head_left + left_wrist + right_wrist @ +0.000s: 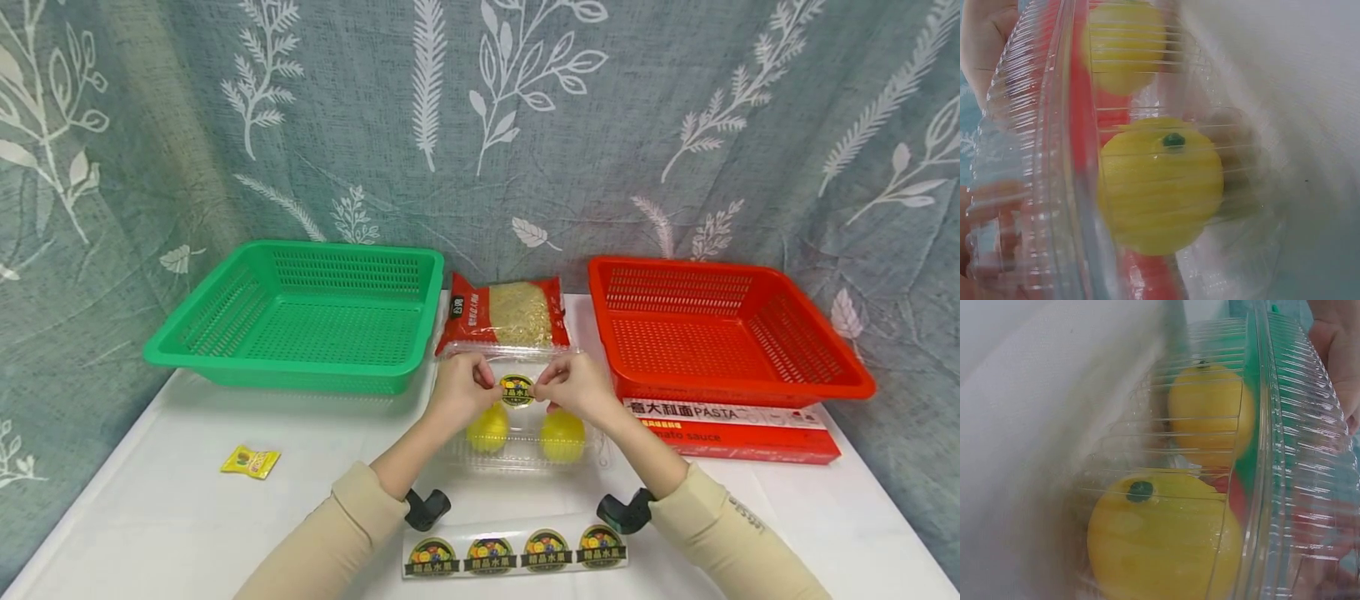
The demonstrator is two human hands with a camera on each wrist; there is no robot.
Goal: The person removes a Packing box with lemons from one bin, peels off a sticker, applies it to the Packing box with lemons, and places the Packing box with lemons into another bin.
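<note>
Clear plastic forms the lidded container [517,457] in the middle of the white table [330,508], and 2 yellow fruits [488,429] show through its near side. Over the lid is a round fruit label [517,390]: the left hand [461,386] pinches its left edge, fingers closed against the thumb, and the right hand [577,386] pinches its right edge likewise. Whether the label touches the lid I cannot tell. Nearer the camera lies a strip [518,533] bearing 4 matching labels; behind the container sits a red noodle bag [517,312]
</note>
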